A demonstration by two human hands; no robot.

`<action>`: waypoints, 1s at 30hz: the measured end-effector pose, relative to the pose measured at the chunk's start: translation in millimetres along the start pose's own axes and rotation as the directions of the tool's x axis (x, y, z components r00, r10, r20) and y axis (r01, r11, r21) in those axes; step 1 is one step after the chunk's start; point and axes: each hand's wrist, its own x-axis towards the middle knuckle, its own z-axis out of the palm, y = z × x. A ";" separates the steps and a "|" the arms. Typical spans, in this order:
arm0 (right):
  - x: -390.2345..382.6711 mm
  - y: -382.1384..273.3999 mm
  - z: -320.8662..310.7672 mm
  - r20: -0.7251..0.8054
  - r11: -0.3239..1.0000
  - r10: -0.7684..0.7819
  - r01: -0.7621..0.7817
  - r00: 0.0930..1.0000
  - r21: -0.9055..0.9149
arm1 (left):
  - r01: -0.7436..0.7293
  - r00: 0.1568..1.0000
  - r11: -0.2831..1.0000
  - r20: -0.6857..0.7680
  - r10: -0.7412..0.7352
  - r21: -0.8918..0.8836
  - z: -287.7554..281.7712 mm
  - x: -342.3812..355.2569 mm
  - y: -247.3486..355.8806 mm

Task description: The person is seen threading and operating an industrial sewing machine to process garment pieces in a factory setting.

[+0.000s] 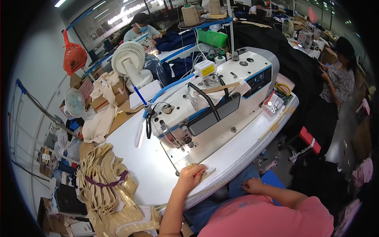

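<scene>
My left hand [191, 175] rests closed on the white sewing table, near its front edge. From its fingers sticks out a small pointed tool [208, 173] with a red part, perhaps thread snips. Just beyond that hand stands the white sewing machine [233, 128], its needle area to the upper left of my fingers. My right hand [252, 185] is over my lap, below the table edge, with fingers curled together. Whether anything is between those fingers is too small to tell. Neither hand touches the machine head.
Gold fabric pieces [110, 185], tied with a purple strip, are stacked at the left. A clear box of bobbins [272, 104] sits at the table's right end. Behind the machine are a white fan [128, 59] and thread cones [190, 15]. A person [341, 75] works at the right.
</scene>
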 end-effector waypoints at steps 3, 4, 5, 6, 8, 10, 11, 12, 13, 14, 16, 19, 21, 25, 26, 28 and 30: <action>-0.7 0.1 0.1 0.003 1.000 -0.011 0.011 1.000 0.001 | 0.004 1.000 1.000 0.008 -0.004 0.006 0.0 -1.5 -0.3; -1.3 0.2 0.3 0.003 1.000 -0.009 0.009 1.000 0.002 | 0.004 1.000 1.000 0.010 -0.004 0.008 0.3 -1.7 -0.2; -1.5 0.2 0.5 0.002 1.000 -0.009 0.009 1.000 -0.003 | 0.004 1.000 1.000 0.011 -0.004 0.006 0.4 -1.2 0.6; -1.6 0.2 0.9 0.000 1.000 -0.009 0.009 1.000 -0.008 | 0.006 1.000 1.000 0.008 -0.006 -0.010 0.2 -0.2 1.7; -1.9 0.4 1.4 -0.014 1.000 -0.012 0.012 1.000 0.005 | 0.009 1.000 1.000 0.005 -0.009 -0.028 0.3 0.0 2.2; -1.6 1.1 2.3 -0.029 1.000 -0.015 0.016 0.999 0.017 | -0.002 1.000 1.000 0.001 0.002 -0.012 0.6 -0.1 1.0; -1.1 1.6 2.9 -0.031 1.000 -0.018 0.018 0.999 0.012 | -0.002 1.000 1.000 0.002 0.002 -0.012 0.9 -0.1 0.5; -0.7 2.0 3.3 -0.032 1.000 -0.021 0.021 0.999 0.007 | -0.001 1.000 1.000 0.000 0.001 -0.016 1.2 -0.2 0.1; -0.5 2.0 3.4 -0.032 1.000 -0.021 0.021 0.999 0.007 | 0.001 1.000 1.000 -0.002 -0.001 -0.020 1.3 -0.4 -0.4; -0.2 2.1 3.5 -0.030 1.000 -0.018 0.018 0.999 0.012 | 0.001 1.000 1.000 -0.001 -0.001 -0.020 1.6 -0.7 -1.1; 0.1 1.9 3.3 -0.029 1.000 -0.015 0.016 0.999 0.018 | 0.008 1.000 1.000 0.002 -0.008 -0.020 1.9 -1.3 -2.2; -0.2 1.5 3.0 -0.034 1.000 -0.018 0.019 0.999 0.014 | 0.000 1.000 1.000 -0.005 0.000 -0.018 1.8 -0.9 -1.5; -0.8 1.4 3.3 -0.038 1.000 -0.018 0.019 0.999 0.010 | 0.008 1.000 1.000 0.002 -0.008 -0.017 1.1 -1.0 0.7; -1.1 -0.1 1.7 -0.031 1.000 -0.008 0.008 0.999 -0.013 | 0.014 1.000 1.000 0.012 -0.014 -0.005 0.8 -1.6 0.4; -1.1 1.8 3.9 -0.031 1.000 -0.002 0.002 1.000 -0.008 | 0.013 1.000 1.000 0.012 -0.013 -0.005 0.9 -1.5 0.4; -0.6 2.6 4.8 -0.031 1.000 0.002 -0.002 1.000 -0.003 | 0.016 1.000 1.000 0.019 -0.016 -0.011 0.8 -1.6 0.1; -0.2 1.9 3.8 -0.014 1.000 0.007 -0.007 1.000 0.000 | 0.021 1.000 1.000 0.021 -0.021 -0.009 0.6 -2.6 -0.8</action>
